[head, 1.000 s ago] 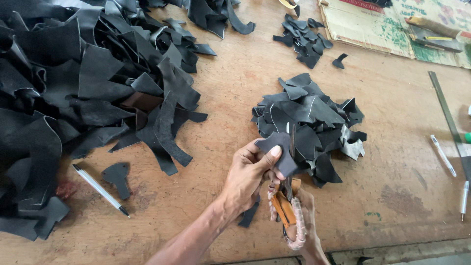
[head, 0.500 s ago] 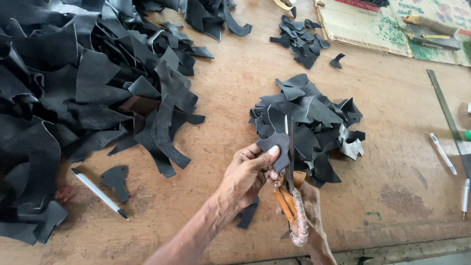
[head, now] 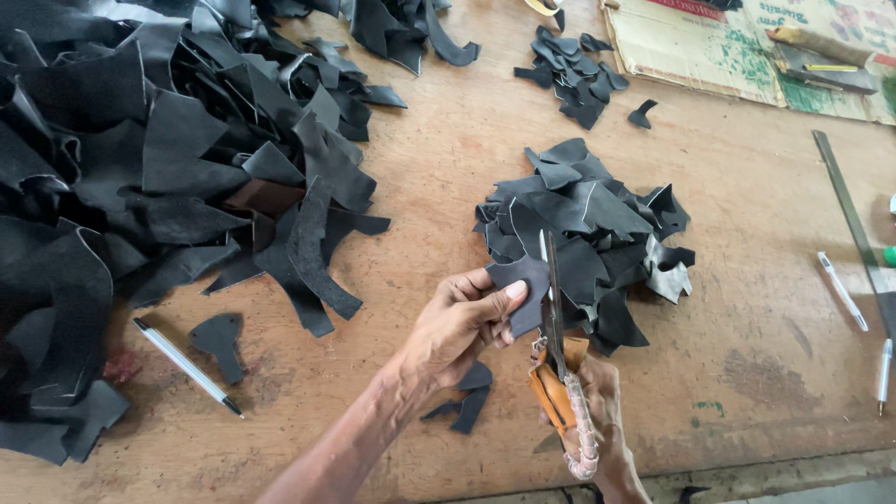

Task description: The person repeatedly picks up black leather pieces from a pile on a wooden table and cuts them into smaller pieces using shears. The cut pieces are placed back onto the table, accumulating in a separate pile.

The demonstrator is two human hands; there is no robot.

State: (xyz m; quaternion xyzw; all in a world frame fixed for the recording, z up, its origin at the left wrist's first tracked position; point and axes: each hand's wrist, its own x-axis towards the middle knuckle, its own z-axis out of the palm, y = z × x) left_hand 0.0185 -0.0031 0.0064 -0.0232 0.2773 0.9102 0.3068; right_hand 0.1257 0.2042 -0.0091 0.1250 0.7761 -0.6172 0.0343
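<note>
My left hand (head: 459, 327) pinches a small black leather piece (head: 523, 291) between thumb and fingers, just above the wooden table. My right hand (head: 605, 411) grips orange-handled scissors (head: 557, 359); their blades stand upright and bite into the piece's right edge. Directly behind lies a heap of cut black leather pieces (head: 583, 229). Small black offcuts (head: 467, 397) rest on the table under my left wrist.
A big pile of black leather scraps (head: 159, 196) fills the left side. A white pen (head: 187, 366) and a cut shape (head: 219, 341) lie beside it. A smaller scrap heap (head: 569, 79), cardboard (head: 709, 51), a metal ruler (head: 854, 224) and pens (head: 842, 289) are at the right.
The scissors have swung up from below the hand, and their blades now cut into the piece that my left hand holds. The view has drifted slightly.
</note>
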